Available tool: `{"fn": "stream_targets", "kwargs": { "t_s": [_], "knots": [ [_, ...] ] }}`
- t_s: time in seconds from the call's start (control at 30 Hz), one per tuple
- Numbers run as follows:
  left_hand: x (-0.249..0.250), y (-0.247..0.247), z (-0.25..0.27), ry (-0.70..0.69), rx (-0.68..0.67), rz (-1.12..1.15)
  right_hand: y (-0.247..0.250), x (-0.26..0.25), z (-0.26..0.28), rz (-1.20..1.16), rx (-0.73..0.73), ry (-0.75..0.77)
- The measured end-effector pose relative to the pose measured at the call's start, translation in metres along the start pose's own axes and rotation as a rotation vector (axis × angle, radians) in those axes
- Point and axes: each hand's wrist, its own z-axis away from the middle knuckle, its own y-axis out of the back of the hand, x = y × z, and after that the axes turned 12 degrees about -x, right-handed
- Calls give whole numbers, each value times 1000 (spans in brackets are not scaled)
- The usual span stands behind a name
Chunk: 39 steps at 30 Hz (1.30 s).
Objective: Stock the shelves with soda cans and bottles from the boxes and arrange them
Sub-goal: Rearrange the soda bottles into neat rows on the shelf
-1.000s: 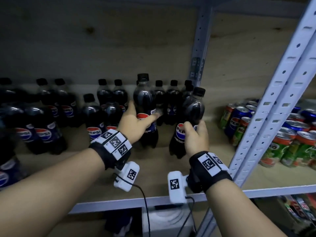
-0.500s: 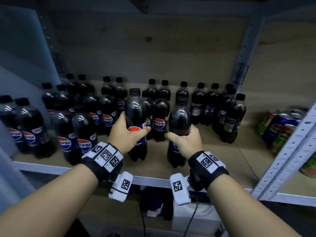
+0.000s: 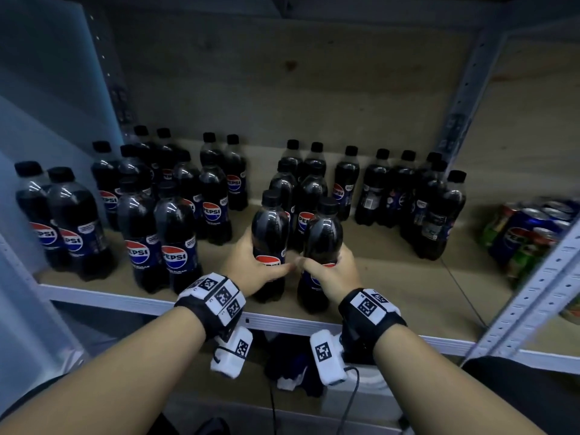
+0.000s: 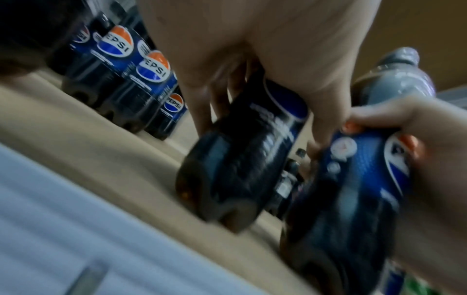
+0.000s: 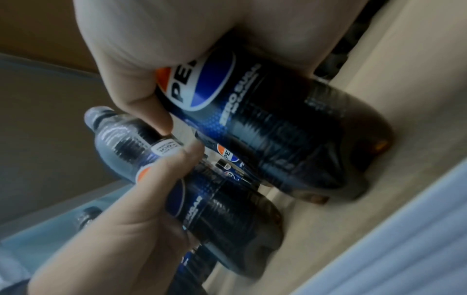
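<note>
My left hand (image 3: 251, 268) wraps one Pepsi bottle (image 3: 270, 237); right hand (image 3: 332, 274) wraps second bottle (image 3: 323, 243). Both upright, side by side, bases at shelf (image 3: 392, 287) front, touching or not unclear. Standing rows (image 3: 301, 189) just beyond knuckles; open gap straight ahead, long axes vertical, hands equally near.

We have carried both held bottles leftward, away from the soda cans (image 3: 527, 233); the left bottle (image 3: 270, 227) and right bottle (image 3: 323, 243) now sit closer together, thumbs nearly touching.
</note>
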Motion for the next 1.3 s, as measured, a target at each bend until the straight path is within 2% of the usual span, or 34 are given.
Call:
{"fn": "stream_targets", "kwargs": {
  "t_s": [0.1,0.2,0.47,0.73,1.07,1.3],
  "knots": [
    [-3,19,-1,131,-181,-54,3,7,9,120,-13,-54],
    [-7,33,-1,182,-258,-114,5,11,22,262,-5,-125],
    [-5,37,5,173,-279,-50,5,18,29,229,-7,-108],
    [-7,45,6,170,-356,-77,-11,24,27,162,-30,-97],
    [-5,50,9,157,-365,-83,-27,20,34,276,110,-37],
    [-4,50,11,147,-382,-86,-28,19,38,339,139,-9]
  ]
}}
